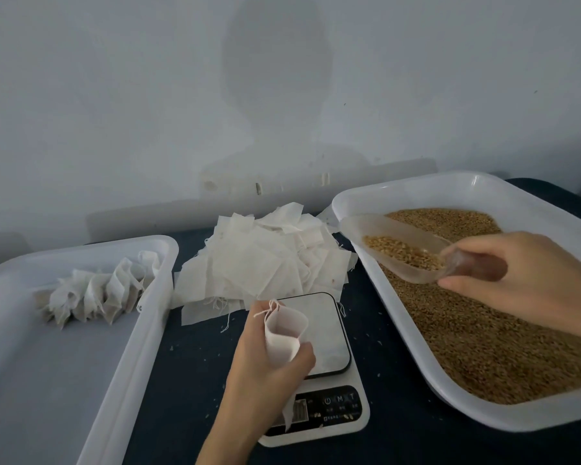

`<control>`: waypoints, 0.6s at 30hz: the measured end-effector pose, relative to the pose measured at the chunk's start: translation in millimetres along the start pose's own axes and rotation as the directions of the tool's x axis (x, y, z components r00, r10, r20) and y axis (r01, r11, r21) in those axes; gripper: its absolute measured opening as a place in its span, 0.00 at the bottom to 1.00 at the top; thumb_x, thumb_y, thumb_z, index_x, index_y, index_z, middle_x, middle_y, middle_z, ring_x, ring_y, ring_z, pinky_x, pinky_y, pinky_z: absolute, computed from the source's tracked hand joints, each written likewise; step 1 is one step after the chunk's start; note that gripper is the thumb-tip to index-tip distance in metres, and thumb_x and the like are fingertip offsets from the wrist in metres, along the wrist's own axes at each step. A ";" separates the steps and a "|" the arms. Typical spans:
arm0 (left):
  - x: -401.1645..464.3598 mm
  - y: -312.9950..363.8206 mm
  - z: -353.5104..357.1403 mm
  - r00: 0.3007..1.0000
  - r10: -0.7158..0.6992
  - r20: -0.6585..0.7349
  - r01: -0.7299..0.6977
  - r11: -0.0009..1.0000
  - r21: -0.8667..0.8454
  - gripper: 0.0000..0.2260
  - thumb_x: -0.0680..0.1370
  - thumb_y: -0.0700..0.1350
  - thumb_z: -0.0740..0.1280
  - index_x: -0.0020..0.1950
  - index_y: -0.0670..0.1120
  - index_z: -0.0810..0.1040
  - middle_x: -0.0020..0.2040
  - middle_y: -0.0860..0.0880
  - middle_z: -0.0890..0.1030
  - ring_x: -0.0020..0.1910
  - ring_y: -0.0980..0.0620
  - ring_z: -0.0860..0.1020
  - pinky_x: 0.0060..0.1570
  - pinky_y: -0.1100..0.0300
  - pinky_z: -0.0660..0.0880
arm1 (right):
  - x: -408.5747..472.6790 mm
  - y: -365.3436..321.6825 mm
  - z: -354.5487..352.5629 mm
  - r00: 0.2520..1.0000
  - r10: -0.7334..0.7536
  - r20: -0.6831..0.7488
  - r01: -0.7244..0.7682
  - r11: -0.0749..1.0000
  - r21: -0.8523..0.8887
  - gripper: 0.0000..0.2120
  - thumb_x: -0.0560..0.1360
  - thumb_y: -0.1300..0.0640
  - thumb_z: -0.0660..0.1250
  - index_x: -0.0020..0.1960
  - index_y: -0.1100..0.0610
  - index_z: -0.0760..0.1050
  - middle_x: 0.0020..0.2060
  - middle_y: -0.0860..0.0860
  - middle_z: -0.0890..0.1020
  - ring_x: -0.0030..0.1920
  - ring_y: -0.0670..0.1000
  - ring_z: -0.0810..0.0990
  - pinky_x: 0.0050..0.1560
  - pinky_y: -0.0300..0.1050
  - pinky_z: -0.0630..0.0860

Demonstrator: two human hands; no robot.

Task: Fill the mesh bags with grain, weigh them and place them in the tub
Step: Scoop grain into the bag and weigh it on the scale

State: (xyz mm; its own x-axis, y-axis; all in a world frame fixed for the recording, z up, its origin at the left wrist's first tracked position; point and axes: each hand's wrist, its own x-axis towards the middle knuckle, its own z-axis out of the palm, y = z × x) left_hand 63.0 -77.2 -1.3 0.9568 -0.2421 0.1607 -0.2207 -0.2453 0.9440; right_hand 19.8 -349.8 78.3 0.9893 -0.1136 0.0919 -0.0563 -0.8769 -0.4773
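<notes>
Tub (81, 347) at left holds a row of filled bags (98, 293). Left hand (265, 367) grips an open, empty white mesh bag (284, 337) above the scale (326, 357) — right hand (517, 280) grips a clear scoop (399, 250) of grain over the grain tray (366, 203). Dark table (195, 357), pale wall (114, 95) behind.

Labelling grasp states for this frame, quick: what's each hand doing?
Left hand: closed, holding an open mesh bag above the scale.
Right hand: closed, holding a clear scoop of grain.

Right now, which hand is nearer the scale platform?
Left. The left hand holds the open mesh bag right over the scale platform; the right hand holds the scoop over the grain tray, off to the side.
</notes>
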 end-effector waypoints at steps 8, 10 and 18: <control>29.5 0.7 3.9 0.998 0.018 0.056 -0.023 0.994 0.104 0.16 0.70 0.45 0.71 0.54 0.54 0.70 0.45 0.60 0.76 0.40 0.59 0.78 0.37 0.66 0.76 | 10.2 -42.2 -22.1 0.959 -0.131 0.249 0.154 0.985 -0.072 0.16 0.61 0.34 0.65 0.46 0.36 0.79 0.37 0.43 0.83 0.36 0.44 0.79 0.40 0.44 0.77; 30.4 1.5 4.1 0.996 0.028 0.086 -0.037 0.994 0.107 0.17 0.69 0.48 0.70 0.55 0.56 0.70 0.47 0.61 0.77 0.43 0.58 0.78 0.40 0.66 0.77 | 15.1 -46.8 -25.4 0.949 -0.119 0.292 0.166 0.976 -0.140 0.19 0.60 0.33 0.64 0.45 0.41 0.81 0.36 0.44 0.82 0.35 0.44 0.77 0.37 0.41 0.73; 29.5 -3.1 2.7 0.989 0.071 0.129 -0.082 0.993 0.089 0.14 0.68 0.48 0.68 0.51 0.54 0.70 0.44 0.57 0.76 0.41 0.54 0.78 0.38 0.60 0.80 | 30.4 -58.4 -41.8 0.916 -0.076 0.394 0.197 0.941 -0.275 0.18 0.58 0.32 0.65 0.44 0.36 0.79 0.36 0.39 0.82 0.37 0.41 0.78 0.43 0.44 0.78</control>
State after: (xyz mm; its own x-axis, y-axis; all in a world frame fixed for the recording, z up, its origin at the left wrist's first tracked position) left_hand 91.4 -86.1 -0.3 0.9063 -0.3783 0.1883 -0.3148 -0.3074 0.8980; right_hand 47.5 -321.6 145.5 0.9635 0.1471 -0.2237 0.1048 -0.9761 -0.1905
